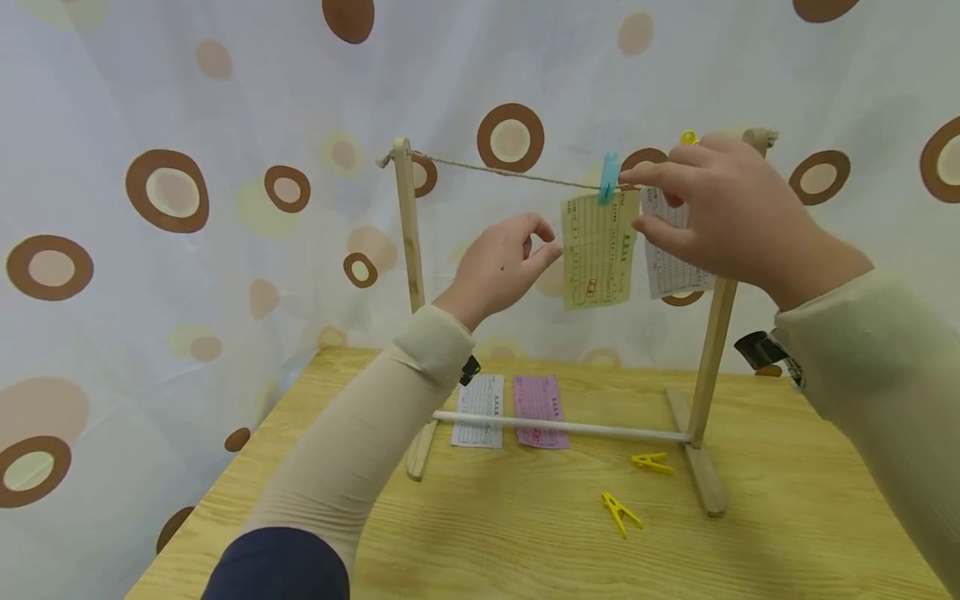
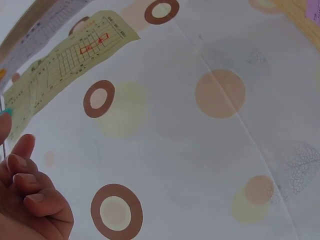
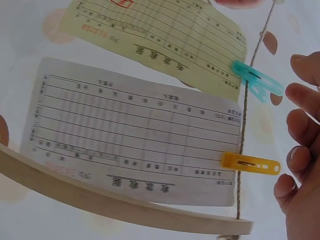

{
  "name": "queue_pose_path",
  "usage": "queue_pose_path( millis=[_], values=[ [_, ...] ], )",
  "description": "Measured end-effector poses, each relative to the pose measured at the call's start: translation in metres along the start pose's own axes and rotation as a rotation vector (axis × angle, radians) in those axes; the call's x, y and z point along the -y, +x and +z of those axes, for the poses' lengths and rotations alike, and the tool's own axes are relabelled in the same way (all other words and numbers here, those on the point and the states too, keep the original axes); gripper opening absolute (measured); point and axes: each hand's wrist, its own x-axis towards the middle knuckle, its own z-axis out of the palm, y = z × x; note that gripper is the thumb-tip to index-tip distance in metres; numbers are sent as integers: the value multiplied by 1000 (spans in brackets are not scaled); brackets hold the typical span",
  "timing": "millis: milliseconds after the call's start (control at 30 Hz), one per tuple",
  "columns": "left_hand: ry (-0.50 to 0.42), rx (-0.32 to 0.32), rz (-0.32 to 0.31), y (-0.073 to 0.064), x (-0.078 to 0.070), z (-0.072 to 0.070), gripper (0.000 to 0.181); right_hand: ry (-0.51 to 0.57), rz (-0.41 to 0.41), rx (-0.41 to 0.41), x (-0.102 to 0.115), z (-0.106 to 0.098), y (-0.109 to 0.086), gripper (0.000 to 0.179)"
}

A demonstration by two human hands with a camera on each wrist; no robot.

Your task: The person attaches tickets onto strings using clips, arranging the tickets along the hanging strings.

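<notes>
A yellow paper slip point(image 1: 597, 258) hangs from a string point(image 1: 510, 172), held by a light-blue clothespin point(image 1: 609, 177). Beside it, nearer the right post, a white slip point(image 3: 132, 135) hangs from a yellow clothespin point(image 3: 250, 163). My right hand point(image 1: 723, 212) is raised by the string, partly covering the white slip in the head view; in the right wrist view its bent fingers stand apart from both clothespins. Left of the yellow slip, my left hand point(image 1: 506, 262) has loosely curled fingers with nothing in them, close to the paper's edge.
The string spans two wooden posts point(image 1: 411, 225) joined low down by a white rod point(image 1: 585, 428). On the wooden table point(image 1: 480, 533) lie a white slip point(image 1: 480, 396), a pink slip point(image 1: 536, 396) and two yellow clothespins point(image 1: 621, 512). A dotted curtain point(image 1: 247, 108) hangs behind.
</notes>
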Motion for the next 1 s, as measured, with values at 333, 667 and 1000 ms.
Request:
queue_pose_path(
  millis=[333, 667, 1000],
  values=[
    [26, 35, 58, -20, 11, -1, 31, 55, 56, 54, 1, 12, -27, 46],
    [81, 91, 60, -47, 28, 14, 35, 104, 77, 84, 7, 31, -54, 41],
    [103, 201, 71, -74, 44, 36, 41, 182, 196, 158, 17, 54, -87, 36]
  ],
)
